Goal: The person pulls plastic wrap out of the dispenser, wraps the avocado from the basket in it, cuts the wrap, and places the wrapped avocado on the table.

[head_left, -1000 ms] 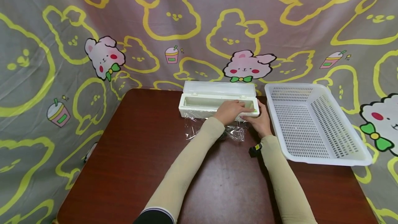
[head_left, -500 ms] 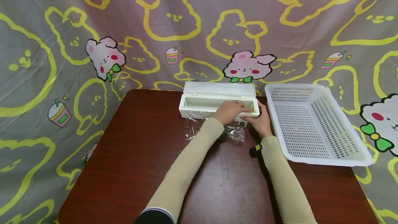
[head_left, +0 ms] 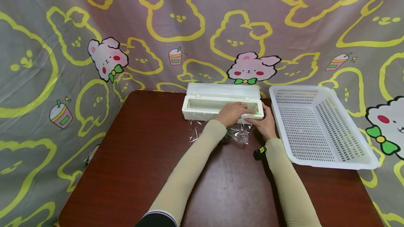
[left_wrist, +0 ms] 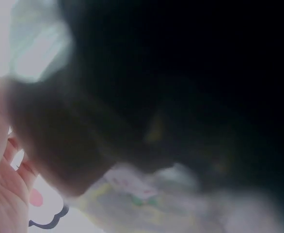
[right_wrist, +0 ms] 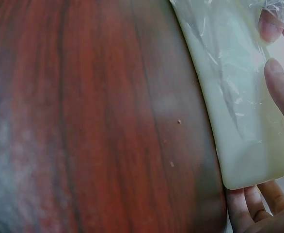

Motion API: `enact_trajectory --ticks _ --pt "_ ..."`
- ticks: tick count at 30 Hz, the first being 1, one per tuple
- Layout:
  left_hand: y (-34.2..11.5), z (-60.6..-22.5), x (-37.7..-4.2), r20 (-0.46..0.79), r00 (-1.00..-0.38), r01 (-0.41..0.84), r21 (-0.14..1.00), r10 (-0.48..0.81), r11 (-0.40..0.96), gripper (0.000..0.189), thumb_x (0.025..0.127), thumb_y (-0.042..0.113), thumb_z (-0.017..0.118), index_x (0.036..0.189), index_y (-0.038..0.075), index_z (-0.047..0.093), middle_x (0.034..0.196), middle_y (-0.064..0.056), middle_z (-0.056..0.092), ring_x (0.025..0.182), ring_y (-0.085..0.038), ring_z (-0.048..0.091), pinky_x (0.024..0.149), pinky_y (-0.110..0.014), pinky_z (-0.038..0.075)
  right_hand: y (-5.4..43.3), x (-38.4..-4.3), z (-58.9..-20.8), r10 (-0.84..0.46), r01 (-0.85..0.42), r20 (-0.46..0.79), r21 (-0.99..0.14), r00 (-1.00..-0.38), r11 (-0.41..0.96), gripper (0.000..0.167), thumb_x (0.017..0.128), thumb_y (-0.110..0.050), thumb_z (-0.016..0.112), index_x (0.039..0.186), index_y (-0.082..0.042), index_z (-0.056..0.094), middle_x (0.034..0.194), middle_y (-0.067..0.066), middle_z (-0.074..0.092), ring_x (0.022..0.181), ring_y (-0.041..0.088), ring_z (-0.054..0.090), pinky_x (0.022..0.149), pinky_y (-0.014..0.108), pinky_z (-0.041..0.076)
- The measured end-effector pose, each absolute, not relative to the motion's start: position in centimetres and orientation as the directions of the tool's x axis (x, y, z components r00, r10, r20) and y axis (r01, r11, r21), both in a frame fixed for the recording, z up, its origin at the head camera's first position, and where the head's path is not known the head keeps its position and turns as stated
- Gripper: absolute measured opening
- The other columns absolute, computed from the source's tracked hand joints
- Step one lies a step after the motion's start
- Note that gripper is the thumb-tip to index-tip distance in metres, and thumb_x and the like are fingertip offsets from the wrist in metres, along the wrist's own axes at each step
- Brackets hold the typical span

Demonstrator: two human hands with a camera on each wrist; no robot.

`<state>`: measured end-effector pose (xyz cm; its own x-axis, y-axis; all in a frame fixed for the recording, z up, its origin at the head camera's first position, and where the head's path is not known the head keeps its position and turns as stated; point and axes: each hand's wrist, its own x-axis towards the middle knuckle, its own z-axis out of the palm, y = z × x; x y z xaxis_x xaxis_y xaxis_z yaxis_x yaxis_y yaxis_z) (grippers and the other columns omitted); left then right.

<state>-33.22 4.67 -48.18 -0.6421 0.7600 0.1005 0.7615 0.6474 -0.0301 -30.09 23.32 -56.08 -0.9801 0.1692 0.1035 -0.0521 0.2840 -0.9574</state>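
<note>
A white cling film dispenser (head_left: 199, 116) stands at the table's far edge, its translucent lid (head_left: 224, 90) tipped back. Clear film (head_left: 196, 129) hangs crumpled over its front. My left hand (head_left: 231, 113) reaches across the front rim near the right end, by a small green bit on the rim; in the right wrist view its thumb (right_wrist: 269, 26) sits at the rim beside bunched film. My right hand (head_left: 266, 125) grips the dispenser's right end, thumb on the front wall and fingers (right_wrist: 241, 206) round the end. Dark blur fills most of the left wrist view.
A white perforated basket (head_left: 285, 143) stands close to the right of my right hand. A patterned cloth (head_left: 202, 27) hangs behind and beside the brown table (head_left: 126, 171). A small black camera (head_left: 260, 153) is strapped at my right wrist.
Both hands and the dispenser keep nearly the same place; the whole view has shifted by a hair.
</note>
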Motion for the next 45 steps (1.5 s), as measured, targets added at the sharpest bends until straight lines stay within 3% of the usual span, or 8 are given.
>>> enact_trajectory --ticks 5,9,13,26,31,35,38,45 --pt "4.6 -48.3 -33.4 0.109 -0.646 0.759 -0.01 0.755 0.651 0.07 0.091 -0.003 0.072 0.144 0.041 0.06 0.133 0.011 0.066 0.126 -0.013 0.062 0.102 -0.031 0.054 23.3 -29.9 -55.9 0.166 -0.06 0.11 -0.958 -0.98 0.28 0.106 0.08 -0.01 0.09 0.164 -0.016 0.025 0.158 0.016 0.042 0.134 0.028 0.048 0.096 0.015 0.045" --pt "4.6 -48.5 -33.5 0.119 -0.645 0.759 -0.009 0.755 0.651 0.068 0.091 -0.003 0.072 0.143 0.04 0.062 0.133 0.011 0.066 0.126 -0.012 0.061 0.103 -0.03 0.054 22.8 -29.2 -54.5 0.155 -0.078 0.117 -0.968 -0.981 0.237 0.104 0.08 -0.002 0.088 0.163 -0.008 0.026 0.156 0.023 0.043 0.133 0.034 0.048 0.092 0.01 0.043" --pt "4.6 -48.5 -33.6 0.128 -0.647 0.758 0.007 0.752 0.652 0.066 0.091 -0.003 0.071 0.141 0.039 0.064 0.132 0.011 0.067 0.125 -0.012 0.062 0.104 -0.03 0.054 22.3 -28.3 -52.8 0.142 -0.084 0.12 -0.969 -0.983 0.232 0.101 0.08 0.002 0.086 0.161 -0.001 0.027 0.154 0.028 0.043 0.134 0.038 0.048 0.092 0.01 0.042" --pt "4.5 -48.7 -33.9 0.148 -0.644 0.763 0.044 0.751 0.645 0.062 0.091 -0.005 0.069 0.137 0.036 0.068 0.128 0.01 0.07 0.12 -0.012 0.066 0.104 -0.03 0.053 22.3 -28.1 -52.3 0.146 -0.066 0.109 -0.96 -0.983 0.273 0.098 0.081 0.002 0.086 0.161 0.001 0.028 0.155 0.027 0.043 0.137 0.038 0.047 0.093 0.01 0.043" --pt "4.5 -48.6 -33.8 0.149 -0.646 0.762 0.062 0.749 0.645 0.061 0.091 -0.005 0.069 0.137 0.035 0.068 0.126 0.01 0.071 0.118 -0.012 0.066 0.104 -0.029 0.053 22.6 -28.4 -52.6 0.143 -0.062 0.103 -0.962 -0.984 0.266 0.099 0.08 0.001 0.087 0.161 -0.001 0.03 0.158 0.022 0.042 0.137 0.035 0.047 0.098 0.013 0.044" --pt "4.5 -48.5 -33.8 0.142 -0.65 0.759 0.07 0.747 0.647 0.06 0.092 -0.003 0.07 0.137 0.036 0.068 0.125 0.009 0.071 0.118 -0.012 0.066 0.104 -0.028 0.053 22.8 -28.6 -52.5 0.122 -0.074 0.108 -0.964 -0.987 0.255 0.101 0.079 0.001 0.088 0.162 -0.001 0.03 0.163 0.02 0.037 0.143 0.036 0.042 0.115 0.032 0.042" --pt "4.5 -48.4 -33.8 0.132 -0.65 0.759 0.077 0.748 0.646 0.058 0.092 0.0 0.073 0.137 0.036 0.068 0.126 0.009 0.071 0.118 -0.012 0.066 0.104 -0.028 0.053 22.9 -28.5 -52.3 0.116 -0.072 0.105 -0.963 -0.988 0.26 0.101 0.079 0.0 0.088 0.162 -0.001 0.029 0.165 0.02 0.035 0.146 0.034 0.039 0.12 0.044 0.036" --pt "4.4 -48.2 -33.8 0.123 -0.642 0.766 0.085 0.757 0.637 0.054 0.091 0.006 0.077 0.137 0.033 0.068 0.128 0.008 0.071 0.119 -0.012 0.066 0.106 -0.028 0.052 23.0 -28.6 -52.4 0.113 -0.068 0.102 -0.962 -0.988 0.265 0.1 0.08 0.0 0.088 0.161 -0.001 0.03 0.164 0.019 0.036 0.144 0.035 0.041 0.114 0.032 0.042"
